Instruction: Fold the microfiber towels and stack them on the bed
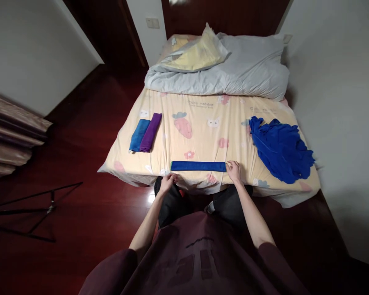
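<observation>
A dark blue towel, folded into a long narrow strip, lies flat along the near edge of the bed. My right hand is at the strip's right end, thumb and fingers pinching its corner. Just below the left end, at the bed's edge, is my left hand; its fingers are curled together, apart from the cloth, with nothing visible in them. To the left lie a folded blue-teal towel and a folded purple towel, side by side. A crumpled pile of bright blue cloths sits on the right.
The bed has a cream sheet with carrot and rabbit prints. A grey quilt and a yellow pillow are bunched at its far end. A black tripod stands on the floor at left, near a striped curtain.
</observation>
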A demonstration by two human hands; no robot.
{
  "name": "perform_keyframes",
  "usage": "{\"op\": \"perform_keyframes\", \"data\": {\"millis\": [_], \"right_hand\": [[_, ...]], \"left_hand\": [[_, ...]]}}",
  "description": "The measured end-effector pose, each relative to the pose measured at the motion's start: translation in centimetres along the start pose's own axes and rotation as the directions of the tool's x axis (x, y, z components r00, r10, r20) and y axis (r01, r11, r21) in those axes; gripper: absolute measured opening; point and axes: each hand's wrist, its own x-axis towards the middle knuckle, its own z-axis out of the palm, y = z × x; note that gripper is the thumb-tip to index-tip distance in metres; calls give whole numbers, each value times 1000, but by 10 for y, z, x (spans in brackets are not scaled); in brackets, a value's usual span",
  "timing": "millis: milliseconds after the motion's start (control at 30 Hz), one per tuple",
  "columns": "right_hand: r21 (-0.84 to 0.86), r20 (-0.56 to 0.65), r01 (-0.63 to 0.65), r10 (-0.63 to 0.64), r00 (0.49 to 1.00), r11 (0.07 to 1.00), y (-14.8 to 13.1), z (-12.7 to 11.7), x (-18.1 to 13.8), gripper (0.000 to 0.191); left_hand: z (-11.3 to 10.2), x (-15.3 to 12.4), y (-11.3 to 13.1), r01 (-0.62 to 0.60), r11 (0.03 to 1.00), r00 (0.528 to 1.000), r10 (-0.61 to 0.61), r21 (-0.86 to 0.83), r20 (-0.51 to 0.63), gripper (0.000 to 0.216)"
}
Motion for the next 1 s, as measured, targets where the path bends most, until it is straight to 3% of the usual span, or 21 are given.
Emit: {"op": "perform_keyframes", "data": {"millis": [133,267,400,500,833,1000], "right_hand": [[-8,134,189,-186,973,982,-42,13,3,41],[-29,333,278,-253,908,960,-60,32,-6,50],[-118,473,286,-199,858,951,-49,43,-22,56],[-194,514,271,-137,847,943,-43,47,-26,58],[-215,585,288,-113,803,933,-49,33,18,45],[-264,674,310,-55,736,913,-64,32,47,55]], "left_hand": [[44,-10,-6,177,953,972,-130,-246,194,12],[68,-6,0,247,882,954,-148,-402,261,12],[66,1,2,316,743,947,-205,-590,249,6],[60,5,-1,297,657,955,-208,-693,212,3],[72,23,1,240,621,969,-205,-746,140,17],[87,35,7,235,621,971,-192,-748,145,31]]}}
